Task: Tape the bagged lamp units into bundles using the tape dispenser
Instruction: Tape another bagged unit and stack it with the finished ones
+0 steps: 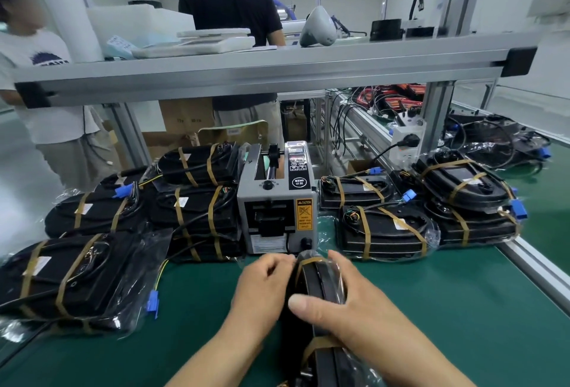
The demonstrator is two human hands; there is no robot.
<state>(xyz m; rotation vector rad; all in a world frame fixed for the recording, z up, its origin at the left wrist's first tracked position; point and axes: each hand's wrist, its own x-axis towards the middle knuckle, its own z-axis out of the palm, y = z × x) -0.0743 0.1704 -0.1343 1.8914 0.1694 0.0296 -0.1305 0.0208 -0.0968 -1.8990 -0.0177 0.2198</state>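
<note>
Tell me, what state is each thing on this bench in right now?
Held bundle: bagged, stood on edge, two brown tape bands on it.
Left hand: pinches the bundle's far end.
Right hand: grips the bundle, thumb across its top edge.
Tape dispenser: upright, untouched.
Bundles at left: taped, piled.
Bundles at right: taped, piled.
Black plug: seated in the white socket block.
</note>
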